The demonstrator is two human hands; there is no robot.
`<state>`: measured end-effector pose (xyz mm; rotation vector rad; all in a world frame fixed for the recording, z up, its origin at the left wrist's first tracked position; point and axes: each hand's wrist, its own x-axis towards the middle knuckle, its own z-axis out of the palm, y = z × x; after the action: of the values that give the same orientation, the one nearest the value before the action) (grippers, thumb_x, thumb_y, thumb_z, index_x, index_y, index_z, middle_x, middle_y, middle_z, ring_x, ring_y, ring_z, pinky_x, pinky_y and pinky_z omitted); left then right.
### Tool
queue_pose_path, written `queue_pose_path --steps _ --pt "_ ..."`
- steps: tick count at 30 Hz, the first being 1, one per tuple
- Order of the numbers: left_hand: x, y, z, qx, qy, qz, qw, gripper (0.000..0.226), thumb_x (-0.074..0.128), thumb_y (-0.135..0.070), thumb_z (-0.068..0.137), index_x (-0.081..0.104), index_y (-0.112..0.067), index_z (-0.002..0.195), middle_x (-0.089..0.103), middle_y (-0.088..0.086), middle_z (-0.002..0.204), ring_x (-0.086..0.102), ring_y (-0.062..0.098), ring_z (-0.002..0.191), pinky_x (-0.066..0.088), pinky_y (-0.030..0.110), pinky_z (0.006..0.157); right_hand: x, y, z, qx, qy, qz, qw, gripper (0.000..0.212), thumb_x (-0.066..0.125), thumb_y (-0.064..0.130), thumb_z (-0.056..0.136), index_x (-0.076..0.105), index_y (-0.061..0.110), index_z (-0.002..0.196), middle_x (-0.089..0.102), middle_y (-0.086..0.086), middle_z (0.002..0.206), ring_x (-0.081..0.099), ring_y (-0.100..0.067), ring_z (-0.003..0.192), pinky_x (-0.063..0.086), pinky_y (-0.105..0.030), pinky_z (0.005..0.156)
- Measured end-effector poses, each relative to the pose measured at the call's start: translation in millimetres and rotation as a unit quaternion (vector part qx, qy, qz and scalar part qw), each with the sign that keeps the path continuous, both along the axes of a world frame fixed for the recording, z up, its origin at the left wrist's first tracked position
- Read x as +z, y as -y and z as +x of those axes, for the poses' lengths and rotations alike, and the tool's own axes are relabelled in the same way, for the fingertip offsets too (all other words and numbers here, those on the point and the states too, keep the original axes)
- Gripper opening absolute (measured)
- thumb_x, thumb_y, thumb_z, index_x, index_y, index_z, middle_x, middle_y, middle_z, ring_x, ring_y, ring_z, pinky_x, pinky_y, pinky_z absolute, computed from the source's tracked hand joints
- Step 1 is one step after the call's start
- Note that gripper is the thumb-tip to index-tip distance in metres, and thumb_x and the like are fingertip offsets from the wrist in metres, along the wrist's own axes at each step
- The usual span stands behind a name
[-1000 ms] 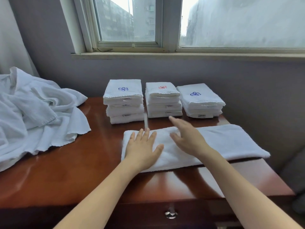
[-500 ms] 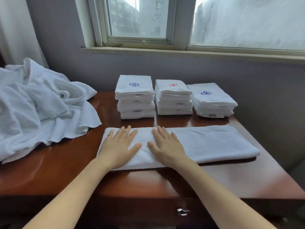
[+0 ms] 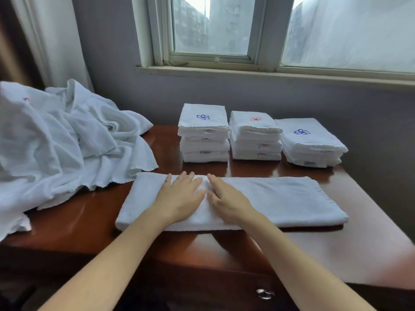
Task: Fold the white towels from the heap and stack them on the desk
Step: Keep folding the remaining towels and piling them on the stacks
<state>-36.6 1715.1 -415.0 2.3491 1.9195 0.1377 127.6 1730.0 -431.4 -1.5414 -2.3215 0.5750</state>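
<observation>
While the towel [image 3: 280,198] lies folded along the desk's [image 3: 89,218] front edge, long axis left to right, the left hand [image 3: 179,198] and right hand [image 3: 226,199] press flat on it, fingers straight, pointing toward the back edge.

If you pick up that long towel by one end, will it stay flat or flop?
Probably flop: the towel is soft cloth like the crumpled heap, so its fold would likely fall open. Pushed, it may slide easily on the glossy desk.
</observation>
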Motion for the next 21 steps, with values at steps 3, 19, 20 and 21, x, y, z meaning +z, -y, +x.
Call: queue_pose_path --steps 3,19,20,21 --pt "-2.6 -5.0 36.1 -0.042 0.008 0.013 0.999 0.053 0.021 -0.041 0.104 0.024 -0.025 0.155 0.013 0.0 0.165 0.006 0.017 0.152 0.001 0.046 0.122 -0.5 -7.2 42.4 -0.032 0.063 0.034 0.997 0.049 0.028 0.024 0.104 0.029 0.018 0.153 0.025 0.003 0.161 0.019 -0.014 0.148 0.012 -0.035 0.118" --pt "-27.2 -31.0 152.5 -0.14 -0.004 0.015 0.99 0.06 0.021 -0.051 0.102 0.011 -0.031 0.157 -0.001 -0.002 0.166 -0.005 0.013 0.152 -0.006 0.04 0.122 -2.3 -13.4 184.9 -0.248 0.118 0.023 0.961 0.056 0.026 0.045 0.102 0.023 0.028 0.155 0.013 0.0 0.164 0.007 -0.018 0.151 0.012 -0.039 0.12" --pt "-28.1 -31.6 152.0 -0.14 -0.004 0.013 0.99 0.06 0.021 -0.052 0.102 0.01 -0.032 0.157 -0.002 -0.003 0.166 -0.006 0.012 0.151 -0.007 0.039 0.122 -1.5 -14.0 187.2 -0.263 0.106 0.005 0.959 0.059 0.027 0.049 0.1 0.022 0.029 0.155 0.013 -0.001 0.164 0.007 -0.02 0.151 0.012 -0.04 0.12" --pt "-29.0 -31.9 151.5 -0.14 -0.006 0.012 0.99 0.06 0.02 -0.052 0.102 0.01 -0.032 0.157 -0.003 -0.003 0.166 -0.006 0.012 0.151 -0.007 0.039 0.122 -0.7 -14.7 189.0 -0.278 0.097 -0.002 0.956 0.062 0.029 0.053 0.098 0.023 0.029 0.155 0.017 -0.003 0.163 0.011 -0.023 0.149 0.014 -0.041 0.119"
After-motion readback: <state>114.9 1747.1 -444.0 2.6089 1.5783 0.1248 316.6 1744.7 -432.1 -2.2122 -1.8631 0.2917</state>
